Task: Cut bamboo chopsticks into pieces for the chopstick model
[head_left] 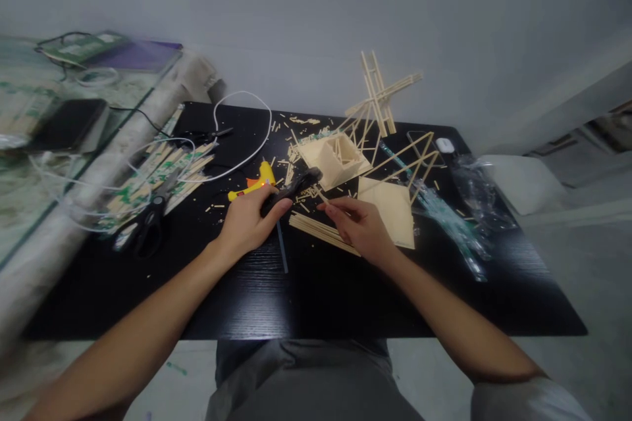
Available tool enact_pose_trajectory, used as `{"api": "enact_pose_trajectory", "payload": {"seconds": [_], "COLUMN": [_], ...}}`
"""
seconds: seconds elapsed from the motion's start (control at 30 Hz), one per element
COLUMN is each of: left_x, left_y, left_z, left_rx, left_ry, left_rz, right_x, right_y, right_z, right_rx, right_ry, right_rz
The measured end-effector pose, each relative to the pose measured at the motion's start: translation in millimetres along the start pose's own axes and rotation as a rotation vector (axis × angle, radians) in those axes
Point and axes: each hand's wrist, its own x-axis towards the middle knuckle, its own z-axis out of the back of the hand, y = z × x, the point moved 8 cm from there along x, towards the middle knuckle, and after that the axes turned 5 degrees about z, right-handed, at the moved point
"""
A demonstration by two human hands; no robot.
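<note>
My left hand [249,220] is closed around the black handles of a cutting tool [292,189], whose jaws point up and right. My right hand [359,227] pinches a thin wooden stick [322,196] and holds its end at the tool's jaws. Under my right hand lies a bundle of loose sticks [316,229]. Just behind stand a small open stick-built box [336,156] and a flat wooden panel [389,208] with a stick frame [412,159]. A stick windmill shape [378,95] rises at the back.
All of this sits on a black table [316,296]. A yellow glue gun [257,183] with a white cord [244,145] lies left of my hands. Black scissors [148,223] and stick packets [158,174] are further left. Crumpled clear plastic [461,210] lies at the right. Stick offcuts litter the middle.
</note>
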Motion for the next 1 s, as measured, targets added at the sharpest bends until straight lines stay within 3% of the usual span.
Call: {"api": "enact_pose_trajectory", "payload": {"seconds": [0.4, 0.73, 1.0], "left_x": [-5, -13, -15], "left_y": [-7, -15, -17], "left_z": [-8.3, -16.5, -19.1], "left_rx": [0.09, 0.064, 0.004], "left_ry": [0.056, 0.082, 0.092], "left_rz": [-0.042, -0.083, -0.099], "right_x": [0, 0, -3], "right_y": [-10, 12, 13], "right_z": [-2, -12, -12], "right_rx": [0.064, 0.225, 0.209], "right_ry": [0.047, -0.014, -0.003], "right_rz": [-0.018, 0.024, 0.028]}}
